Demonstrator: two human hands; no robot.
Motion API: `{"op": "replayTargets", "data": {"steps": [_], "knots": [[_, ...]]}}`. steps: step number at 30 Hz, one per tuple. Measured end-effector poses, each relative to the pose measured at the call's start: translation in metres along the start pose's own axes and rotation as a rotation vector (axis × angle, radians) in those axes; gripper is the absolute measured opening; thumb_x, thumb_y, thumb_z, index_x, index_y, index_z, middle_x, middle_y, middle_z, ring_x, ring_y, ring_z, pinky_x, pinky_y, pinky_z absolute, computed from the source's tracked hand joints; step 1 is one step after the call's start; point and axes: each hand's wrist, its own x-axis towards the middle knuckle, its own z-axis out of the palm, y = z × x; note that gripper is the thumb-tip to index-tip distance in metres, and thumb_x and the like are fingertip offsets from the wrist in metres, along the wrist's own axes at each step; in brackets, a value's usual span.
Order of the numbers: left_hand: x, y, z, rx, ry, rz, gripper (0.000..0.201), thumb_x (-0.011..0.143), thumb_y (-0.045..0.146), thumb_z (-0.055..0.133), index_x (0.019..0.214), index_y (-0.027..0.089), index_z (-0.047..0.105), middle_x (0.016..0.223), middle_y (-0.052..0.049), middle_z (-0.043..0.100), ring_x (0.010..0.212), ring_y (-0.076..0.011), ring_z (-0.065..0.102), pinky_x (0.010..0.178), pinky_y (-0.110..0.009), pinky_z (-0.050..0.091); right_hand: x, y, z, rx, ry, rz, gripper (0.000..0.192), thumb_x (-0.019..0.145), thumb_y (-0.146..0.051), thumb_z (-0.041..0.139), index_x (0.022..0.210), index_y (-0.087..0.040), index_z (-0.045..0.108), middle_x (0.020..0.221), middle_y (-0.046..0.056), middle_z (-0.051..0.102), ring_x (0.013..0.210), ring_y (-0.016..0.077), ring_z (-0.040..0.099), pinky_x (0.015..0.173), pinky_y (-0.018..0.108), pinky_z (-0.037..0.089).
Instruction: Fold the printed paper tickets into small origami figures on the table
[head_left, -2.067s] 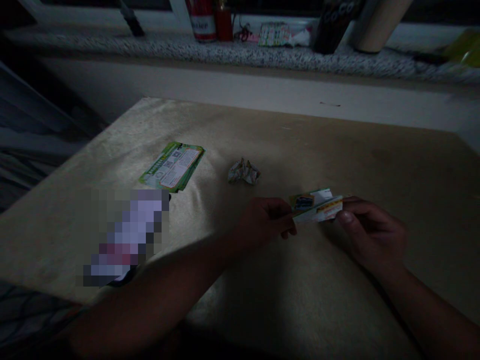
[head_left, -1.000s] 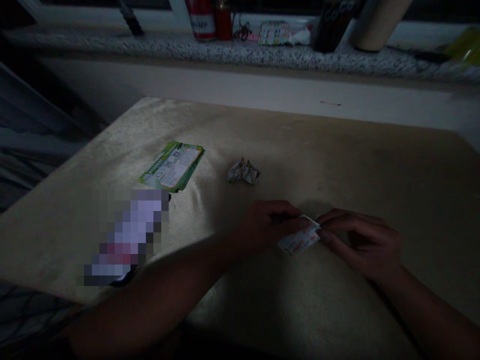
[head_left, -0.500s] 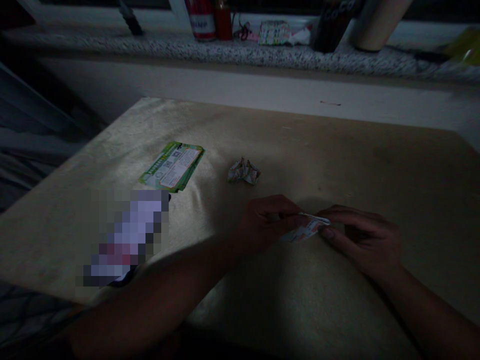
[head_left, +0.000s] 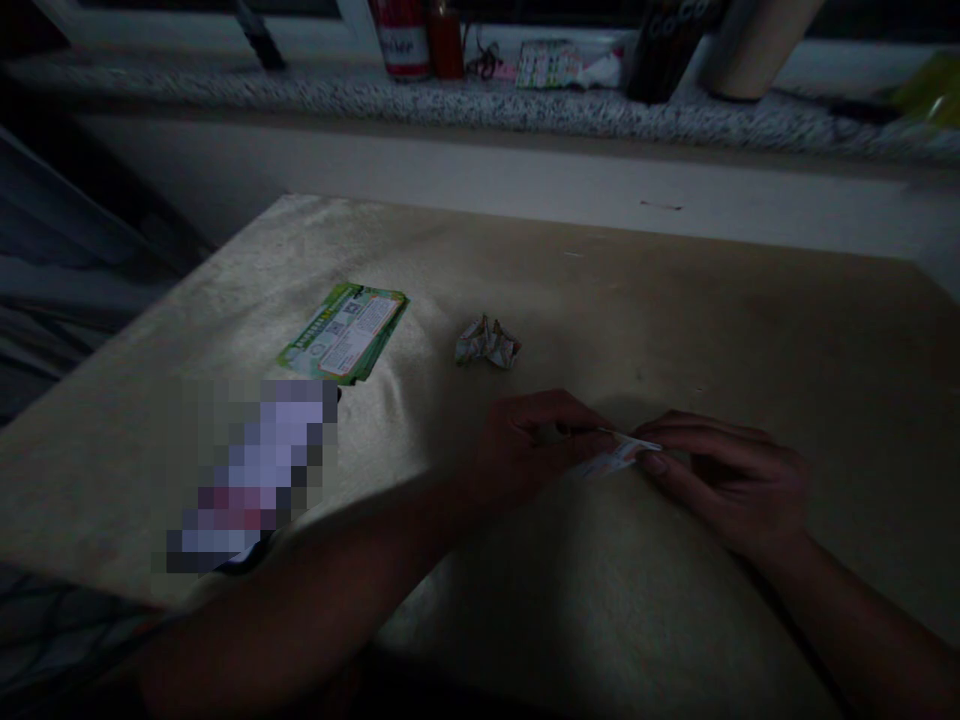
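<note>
A small folded piece of printed paper [head_left: 616, 456] is pinched between both hands, low over the table right of centre. My left hand [head_left: 534, 440] grips its left end, fingers closed and hiding part of it. On the right end, my right hand [head_left: 724, 475] holds the paper between thumb and fingertips. Farther back, left of the hands, a folded paper shape [head_left: 487, 343] with two raised points rests on the table, untouched. A stack of green printed leaflets [head_left: 345, 332] lies to its left.
A phone with a blurred-out screen [head_left: 259, 470] lies near my left forearm on the pale table [head_left: 750, 330]. Behind stands a speckled stone windowsill [head_left: 315, 95] carrying bottles [head_left: 405, 45], a dark cup [head_left: 664, 55], a pale cylinder [head_left: 757, 50] and papers [head_left: 547, 65].
The paper between my hands has tilted, and less of its face shows. My right hand has shifted very slightly. Everything else stays in place.
</note>
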Motion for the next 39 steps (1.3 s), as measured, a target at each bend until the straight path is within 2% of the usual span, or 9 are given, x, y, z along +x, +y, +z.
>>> {"op": "replayTargets", "data": {"steps": [15,21,31,39], "knots": [[-0.0002,-0.0021,0.0003,0.0,0.015,0.031,0.016,0.08,0.034,0.077,0.083,0.018,0.078,0.08,-0.005,0.071,0.072,-0.012,0.064,0.063,-0.023,0.05,-0.0012,-0.0004,-0.0003,-0.034,0.02,0.031,0.025,0.077,-0.006,0.075,0.094,-0.025,0.077,0.085,0.001,0.078,0.072,0.0171,0.074,0.062,0.028,0.062],[-0.0001,-0.002,0.0001,-0.029,-0.003,0.061,0.012,0.081,0.029,0.076,0.085,0.018,0.078,0.081,-0.004,0.071,0.073,-0.0113,0.065,0.066,-0.023,0.05,-0.0009,-0.0006,-0.0004,-0.042,0.014,0.027,0.026,0.078,-0.005,0.075,0.093,-0.026,0.077,0.084,0.001,0.078,0.071,0.0173,0.074,0.061,0.028,0.061],[-0.0005,-0.0011,0.0016,-0.071,0.01,0.054,0.008,0.079,0.026,0.078,0.084,0.019,0.078,0.08,-0.003,0.07,0.072,-0.0103,0.063,0.064,-0.022,0.049,-0.0023,0.0005,0.0014,-0.004,0.068,0.058,0.022,0.076,-0.008,0.077,0.089,-0.025,0.076,0.082,0.002,0.078,0.069,0.0183,0.074,0.06,0.03,0.061],[-0.0008,-0.0029,0.0009,-0.021,0.011,0.026,0.014,0.079,0.032,0.077,0.084,0.019,0.078,0.081,-0.005,0.072,0.072,-0.0116,0.065,0.064,-0.023,0.051,-0.0034,-0.0003,0.0013,0.012,0.068,0.066,0.022,0.077,-0.008,0.076,0.089,-0.027,0.077,0.082,0.001,0.077,0.069,0.0189,0.074,0.058,0.031,0.06]]}}
